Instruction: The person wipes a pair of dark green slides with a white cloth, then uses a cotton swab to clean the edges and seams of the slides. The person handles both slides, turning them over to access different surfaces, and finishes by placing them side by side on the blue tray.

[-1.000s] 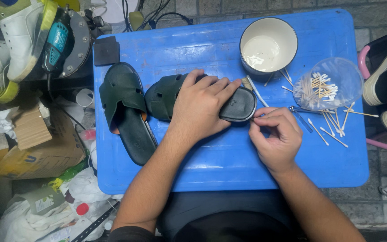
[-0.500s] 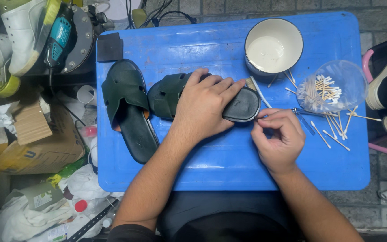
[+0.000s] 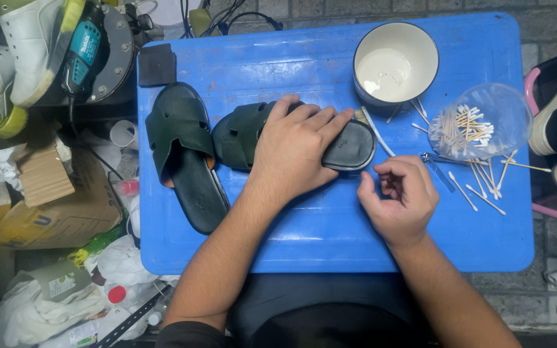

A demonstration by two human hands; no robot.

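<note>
At frame centre, the left hand [image 3: 298, 151] lies flat, fingers spread, pressing a dark green sandal [image 3: 349, 145] onto the blue desk [image 3: 330, 225]. Just right, the right hand [image 3: 402, 196] is curled, fingertips pinched; what they grip I cannot tell. A second sandal [image 3: 185, 154] lies left.

— What stood on the blue plastic table [image 3: 330, 238] at the far side?

— A round white bowl with a dark rim [image 3: 395, 62], and to its right a clear plastic bag of wooden cotton swabs [image 3: 478, 122], with loose swabs [image 3: 485, 177] scattered just below it.

— And toward the other end?

— A second dark green leather slide sandal [image 3: 182, 154] lay there, a small dark square block [image 3: 156, 64] above it. Off the table sat a teal power tool [image 3: 84, 55] and a brown cardboard box [image 3: 59, 206].
</note>
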